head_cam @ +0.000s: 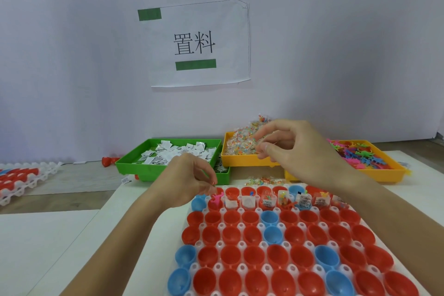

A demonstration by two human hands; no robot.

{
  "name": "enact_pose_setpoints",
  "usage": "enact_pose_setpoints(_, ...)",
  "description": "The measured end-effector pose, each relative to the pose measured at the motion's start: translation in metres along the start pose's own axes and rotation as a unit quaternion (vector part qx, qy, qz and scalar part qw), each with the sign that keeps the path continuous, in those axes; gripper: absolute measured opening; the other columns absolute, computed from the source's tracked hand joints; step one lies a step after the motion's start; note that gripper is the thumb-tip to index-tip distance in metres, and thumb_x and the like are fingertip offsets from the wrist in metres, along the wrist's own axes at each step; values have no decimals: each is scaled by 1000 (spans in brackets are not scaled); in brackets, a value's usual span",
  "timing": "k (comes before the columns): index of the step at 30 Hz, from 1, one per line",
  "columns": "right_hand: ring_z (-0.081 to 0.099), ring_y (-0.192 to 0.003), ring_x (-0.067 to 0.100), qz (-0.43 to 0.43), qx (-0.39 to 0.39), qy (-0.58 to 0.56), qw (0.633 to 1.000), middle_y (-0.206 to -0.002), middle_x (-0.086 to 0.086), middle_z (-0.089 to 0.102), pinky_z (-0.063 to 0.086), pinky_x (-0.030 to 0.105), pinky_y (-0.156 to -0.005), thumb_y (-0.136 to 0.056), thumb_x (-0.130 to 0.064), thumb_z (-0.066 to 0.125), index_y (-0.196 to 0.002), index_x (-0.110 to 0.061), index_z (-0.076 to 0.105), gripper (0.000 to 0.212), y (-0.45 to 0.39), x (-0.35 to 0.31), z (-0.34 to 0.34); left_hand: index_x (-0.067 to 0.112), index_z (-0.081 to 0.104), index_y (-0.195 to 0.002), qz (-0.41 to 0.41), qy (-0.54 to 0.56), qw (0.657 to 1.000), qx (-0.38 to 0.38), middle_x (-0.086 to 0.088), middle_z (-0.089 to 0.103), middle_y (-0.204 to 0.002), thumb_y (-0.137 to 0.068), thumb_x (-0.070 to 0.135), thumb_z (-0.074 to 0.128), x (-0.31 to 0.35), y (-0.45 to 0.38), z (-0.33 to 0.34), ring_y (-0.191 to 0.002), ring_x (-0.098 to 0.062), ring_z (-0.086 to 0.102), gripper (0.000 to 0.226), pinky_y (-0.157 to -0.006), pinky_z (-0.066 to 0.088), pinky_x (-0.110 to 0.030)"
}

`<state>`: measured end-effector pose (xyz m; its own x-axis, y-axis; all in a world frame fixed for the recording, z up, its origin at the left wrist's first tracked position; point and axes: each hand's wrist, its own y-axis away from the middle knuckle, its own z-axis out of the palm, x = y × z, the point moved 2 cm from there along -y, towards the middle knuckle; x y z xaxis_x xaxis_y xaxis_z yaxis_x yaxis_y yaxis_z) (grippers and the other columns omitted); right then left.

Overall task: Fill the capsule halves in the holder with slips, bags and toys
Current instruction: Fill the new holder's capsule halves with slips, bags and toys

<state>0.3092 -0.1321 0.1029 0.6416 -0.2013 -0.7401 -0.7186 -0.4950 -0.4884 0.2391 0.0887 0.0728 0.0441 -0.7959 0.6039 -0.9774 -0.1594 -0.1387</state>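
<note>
Pale wall [72,55] with a taped paper sign [199,43] backs the bench [60,247]. On the bench a white holder [242,267] carries red and blue capsule halves [254,256]; only its far rows hold slips, bags and toys. The left hand [189,180] pinches something small above the far left corner. The right hand [295,149] hovers with fingers curled over the yellow tray of bags [237,149], beside the green tray of slips [168,151]; whether it is grasping one cannot be told.

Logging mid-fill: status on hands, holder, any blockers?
Left hand pinching a small toy above the holder's far-left corner. Right hand picking at the bags. Far rows partly filled, rest empty. No blockers.
</note>
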Motion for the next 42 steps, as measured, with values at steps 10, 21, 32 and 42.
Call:
enact_pose_setpoints(10, 72, -81, 1, -10, 6, 10, 1000, -84, -11, 76, 55, 24, -79, -94, -13, 62, -91, -30, 70, 19, -3, 4, -3, 9, 79, -78, 13, 13, 1000, -2, -1, 76, -74, -79, -1, 78, -3, -3, 5, -69, -9, 73, 10, -67, 54, -13)
enact_pose_setpoints(21, 70, -85, 2, -12, 10, 33, 999, -89, -14, 75, 53, 21, -78, -94, -19, 64, -93, -32, 72, 15, -4, 5, -7, 19, 78, -74, 27, 4, 999, -34, 2, 76, -76, -81, 1, 77, -2, -3, 6, -69, -4, 70, 20, -66, 51, -11)
enact_pose_setpoints(32, 68, -89, -1, -15, 5, 46, 999, -91, -15, 75, 46, 7, -71, -94, -20, 64, -95, -32, 73, 14, -5, 7, -8, 11, 81, -83, 23, 15, 999, -29, -2, 77, -80, -78, 4, 80, -7, -6, 16, -76, -15, 73, 9, -77, 59, -27)
enact_pose_setpoints(42, 68, -86, -2, -24, 12, 39, 999, -88, -15, 75, 44, 2, -70, -94, -18, 63, -94, -33, 72, 17, -5, 6, -10, 12, 78, -74, 36, 12, 998, -56, -2, 75, -71, -72, 0, 84, -9, -5, 16, -64, -10, 68, 14, -67, 57, -22)
